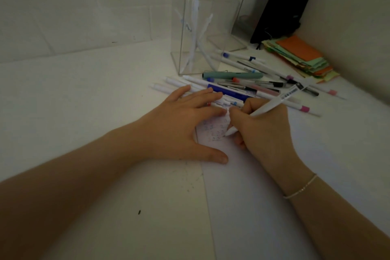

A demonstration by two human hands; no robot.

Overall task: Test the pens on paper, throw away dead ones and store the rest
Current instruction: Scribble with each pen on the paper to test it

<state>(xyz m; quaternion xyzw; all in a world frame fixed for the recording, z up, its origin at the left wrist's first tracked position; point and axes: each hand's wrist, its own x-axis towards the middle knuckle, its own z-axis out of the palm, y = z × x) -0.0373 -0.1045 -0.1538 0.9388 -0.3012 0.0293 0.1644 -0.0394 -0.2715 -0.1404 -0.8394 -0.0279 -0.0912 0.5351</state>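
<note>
My right hand (261, 131) grips a white pen (272, 105) in a writing hold, its tip touching a small white paper (213, 135) that carries blue and red scribbles. My left hand (185, 120) lies flat with straight fingers, pressing the paper's left and upper edge onto the table. Just beyond both hands lies a loose pile of pens (249, 84), white, teal, blue and clear ones. A clear plastic holder (200, 36) stands behind the pile with a few white pens upright in it.
A stack of orange and green sticky notes (299, 57) lies at the back right by the wall. A dark flat case (282, 6) leans behind a second clear container (238, 17). The white table (84, 101) meets a tiled wall at the back.
</note>
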